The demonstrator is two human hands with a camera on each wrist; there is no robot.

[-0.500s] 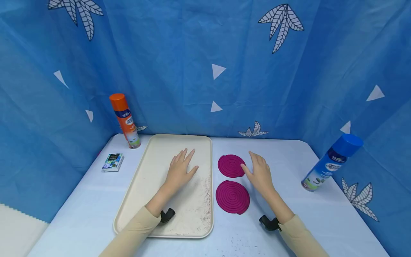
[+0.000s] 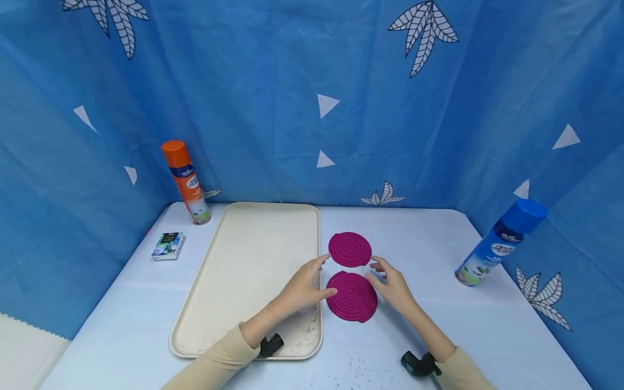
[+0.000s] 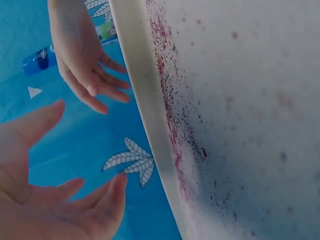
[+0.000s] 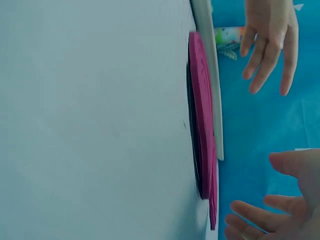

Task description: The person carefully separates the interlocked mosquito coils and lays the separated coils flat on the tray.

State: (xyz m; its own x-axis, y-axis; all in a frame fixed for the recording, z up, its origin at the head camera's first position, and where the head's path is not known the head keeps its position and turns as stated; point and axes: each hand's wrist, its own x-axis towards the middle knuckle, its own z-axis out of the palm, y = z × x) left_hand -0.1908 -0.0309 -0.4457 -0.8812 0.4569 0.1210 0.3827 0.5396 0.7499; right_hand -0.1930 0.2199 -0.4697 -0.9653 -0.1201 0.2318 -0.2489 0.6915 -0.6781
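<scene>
Two flat magenta mosquito coils lie on the white table, the far coil [image 2: 350,249] behind the near coil [image 2: 352,296]. My left hand [image 2: 303,287] hovers over the tray's right rim, its fingertips reaching to the left side of the coils. On their right, my right hand [image 2: 392,287] is held with its fingers loosely bent towards the coils. In the right wrist view the coils [image 4: 201,115] appear edge-on, with a gap between them and my right hand [image 4: 275,205]. Neither hand holds anything. A cream tray [image 2: 253,249] stands left of the coils.
An orange-capped spray can [image 2: 186,183] and a small patterned box [image 2: 168,246] stand left of the tray. At the far right is a blue-capped spray can [image 2: 501,242]. Blue curtain [image 2: 292,108] hangs behind the table. Dark and magenta crumbs [image 3: 172,115] dot the tray by its rim.
My left hand has moved right, from above the tray to beside the coils. My right hand has come slightly nearer, its fingers more bent. Both coils lie as before.
</scene>
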